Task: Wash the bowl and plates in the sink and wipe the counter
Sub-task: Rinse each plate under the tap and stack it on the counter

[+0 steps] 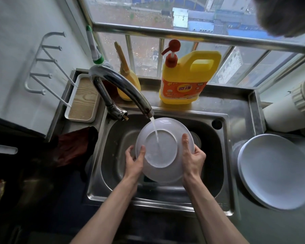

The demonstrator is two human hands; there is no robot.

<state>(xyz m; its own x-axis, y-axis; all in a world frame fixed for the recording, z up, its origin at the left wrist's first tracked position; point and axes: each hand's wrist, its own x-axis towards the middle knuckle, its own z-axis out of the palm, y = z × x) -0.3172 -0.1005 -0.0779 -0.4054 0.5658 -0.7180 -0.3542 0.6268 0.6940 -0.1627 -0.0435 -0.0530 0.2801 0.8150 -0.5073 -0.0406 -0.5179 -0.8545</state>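
Observation:
A white plate (pixel 165 138) is held over the steel sink (pixel 217 152) with its underside facing me. Water runs from the chrome tap (pixel 123 88) onto its base ring. My left hand (pixel 134 161) grips the plate's left rim, thumb on the back. My right hand (pixel 192 155) grips the right rim, thumb lying along the back. A stack of white plates (pixel 273 171) rests on the counter to the right of the sink. A dark red cloth (pixel 74 147) lies on the counter at the sink's left.
A yellow detergent jug (pixel 185 80) with a red pump stands on the ledge behind the sink, beside a yellow brush (pixel 127 74). A white tray (pixel 83 99) with a wooden base sits back left. White pipes (pixel 289 111) run along the right wall.

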